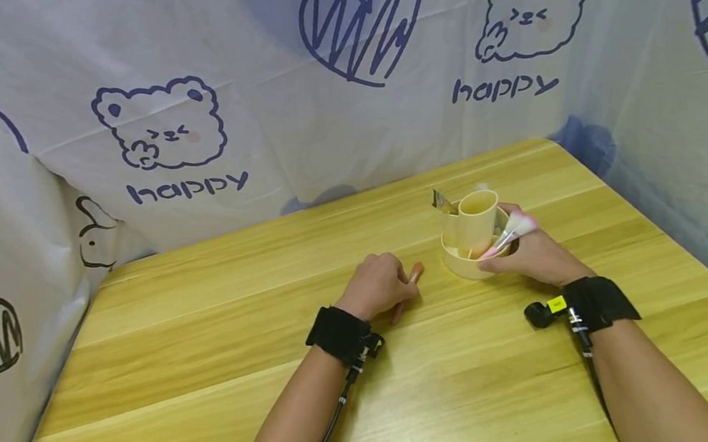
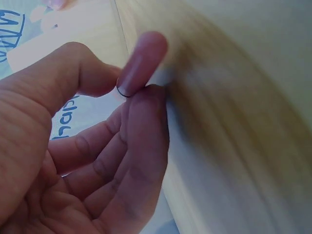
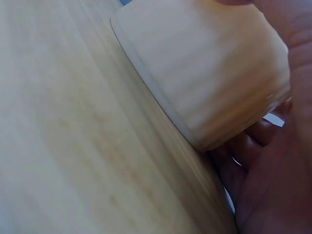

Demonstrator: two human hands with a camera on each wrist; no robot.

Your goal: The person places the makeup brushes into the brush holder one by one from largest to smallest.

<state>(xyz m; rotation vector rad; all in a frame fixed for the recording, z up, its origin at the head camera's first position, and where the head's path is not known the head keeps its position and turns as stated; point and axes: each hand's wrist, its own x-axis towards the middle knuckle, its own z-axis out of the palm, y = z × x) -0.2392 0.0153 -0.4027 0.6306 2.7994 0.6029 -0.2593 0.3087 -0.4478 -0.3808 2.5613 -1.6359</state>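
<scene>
In the head view my left hand (image 1: 379, 285) pinches a small makeup brush (image 1: 416, 271) with tan bristles, just above the table or touching it. The left wrist view shows the end of the brush's pinkish-brown handle (image 2: 144, 63) between thumb and forefinger. To the right, a cream round organizer (image 1: 462, 267) with a tall cup in its middle stands on the table. My right hand (image 1: 541, 259) grips its right side, thumb at the front. A brush with white-and-pink bristles (image 1: 520, 225) leans in the organizer. From the right wrist, the organizer's smooth outer wall (image 3: 195, 73) shows close up.
The wooden table (image 1: 199, 334) runs back to a white cloth (image 1: 261, 117) printed with bears and hearts. A flat, dark-edged piece (image 1: 442, 201) sticks up from the organizer's left side; its kind is unclear. Cables run along both forearms.
</scene>
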